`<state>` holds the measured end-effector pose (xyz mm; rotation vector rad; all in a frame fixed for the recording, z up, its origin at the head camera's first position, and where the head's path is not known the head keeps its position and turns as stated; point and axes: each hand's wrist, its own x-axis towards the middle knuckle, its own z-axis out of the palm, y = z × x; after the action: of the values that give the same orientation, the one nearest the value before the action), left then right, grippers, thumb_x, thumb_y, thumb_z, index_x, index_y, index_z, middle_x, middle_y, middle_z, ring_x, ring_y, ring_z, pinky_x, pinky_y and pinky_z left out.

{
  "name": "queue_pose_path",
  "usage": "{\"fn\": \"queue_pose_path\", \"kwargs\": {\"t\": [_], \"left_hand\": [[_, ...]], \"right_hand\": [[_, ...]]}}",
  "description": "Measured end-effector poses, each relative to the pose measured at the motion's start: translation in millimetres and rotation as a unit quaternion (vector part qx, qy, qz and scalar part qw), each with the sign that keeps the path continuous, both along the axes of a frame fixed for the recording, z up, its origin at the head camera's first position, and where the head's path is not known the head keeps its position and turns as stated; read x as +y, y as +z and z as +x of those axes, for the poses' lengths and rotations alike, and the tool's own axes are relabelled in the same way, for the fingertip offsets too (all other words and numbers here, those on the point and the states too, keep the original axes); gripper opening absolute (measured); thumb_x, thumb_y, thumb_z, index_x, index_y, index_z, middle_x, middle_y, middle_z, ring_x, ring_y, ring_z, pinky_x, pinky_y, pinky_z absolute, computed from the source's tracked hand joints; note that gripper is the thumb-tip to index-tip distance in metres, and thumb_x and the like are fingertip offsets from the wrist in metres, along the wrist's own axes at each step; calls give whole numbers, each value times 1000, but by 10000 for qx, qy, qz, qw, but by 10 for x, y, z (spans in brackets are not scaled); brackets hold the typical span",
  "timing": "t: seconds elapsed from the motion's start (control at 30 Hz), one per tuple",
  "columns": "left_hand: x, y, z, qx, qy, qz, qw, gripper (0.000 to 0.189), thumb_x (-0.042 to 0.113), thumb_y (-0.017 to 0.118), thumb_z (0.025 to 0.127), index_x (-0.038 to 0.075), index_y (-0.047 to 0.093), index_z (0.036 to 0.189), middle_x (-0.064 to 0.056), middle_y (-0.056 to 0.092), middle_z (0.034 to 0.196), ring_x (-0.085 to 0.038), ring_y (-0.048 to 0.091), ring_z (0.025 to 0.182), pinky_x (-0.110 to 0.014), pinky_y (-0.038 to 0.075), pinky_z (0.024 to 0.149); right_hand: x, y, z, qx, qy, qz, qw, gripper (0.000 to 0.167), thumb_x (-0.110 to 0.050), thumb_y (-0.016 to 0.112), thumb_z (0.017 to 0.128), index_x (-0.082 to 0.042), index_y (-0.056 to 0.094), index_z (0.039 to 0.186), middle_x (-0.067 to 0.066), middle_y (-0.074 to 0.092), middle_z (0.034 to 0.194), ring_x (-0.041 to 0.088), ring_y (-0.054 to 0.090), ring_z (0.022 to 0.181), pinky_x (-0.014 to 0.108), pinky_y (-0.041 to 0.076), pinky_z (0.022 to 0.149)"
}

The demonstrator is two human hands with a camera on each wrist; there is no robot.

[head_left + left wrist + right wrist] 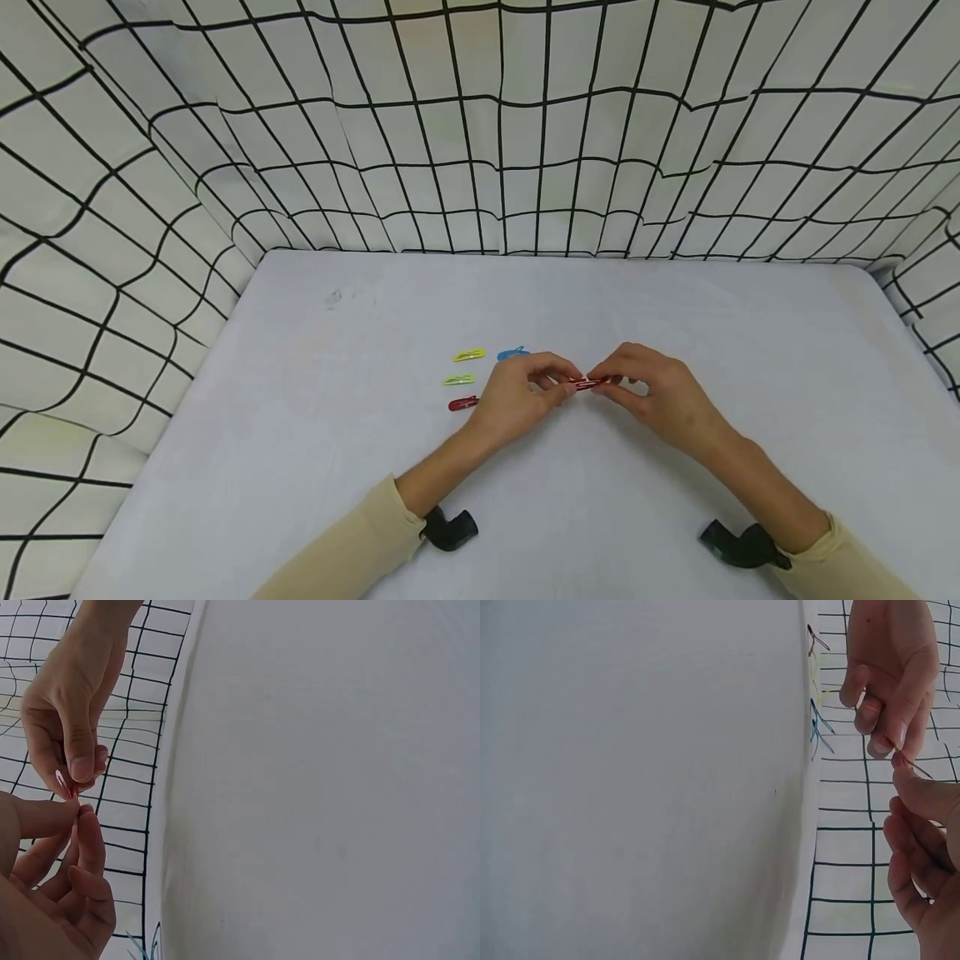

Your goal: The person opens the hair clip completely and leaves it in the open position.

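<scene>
Over the table, both hands meet at a red snap hair clip (588,384). My left hand (521,396) pinches one end between thumb and fingers, and my right hand (667,396) pinches the other. In the left wrist view, part of the hair clip (63,782) shows between the two hands' fingertips; the rest is covered. Left of the hands lie a yellow hair clip (468,355), a yellow-green hair clip (459,379) and another red hair clip (462,403), its right end behind the left hand. Blue clip parts (513,353) show just beyond that hand.
A white cloth covers the table (315,467). White walls with a black grid (517,125) rise at the back and on both sides. Black curved wrist mounts (450,531) sit by the beige sleeves (352,542).
</scene>
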<state>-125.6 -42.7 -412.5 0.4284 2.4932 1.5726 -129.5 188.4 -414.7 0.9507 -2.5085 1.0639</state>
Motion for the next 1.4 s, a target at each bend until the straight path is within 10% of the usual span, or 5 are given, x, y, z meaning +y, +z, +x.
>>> {"fn": "queue_pose_path", "kwargs": {"t": [0.47,1.4], "left_hand": [[-75,42,59,1282,46,-1695,9771,17,19,81,92,23,79,108,11,79,95,-6,68,80,-18,49,67],[-227,97,82,1585,-44,-2710,9494,10,20,84,89,22,83,98,9,74,92,-7,63,73,-18,46,61]], "right_hand": [[-155,-19,21,-630,-183,-181,9977,29,2,88,78,-18,80,97,-11,70,87,1,62,79,21,52,70],[-404,-53,-49,-1455,-282,307,9885,16,-7,86,84,-19,80,94,-11,71,86,5,63,79,27,54,75]]}}
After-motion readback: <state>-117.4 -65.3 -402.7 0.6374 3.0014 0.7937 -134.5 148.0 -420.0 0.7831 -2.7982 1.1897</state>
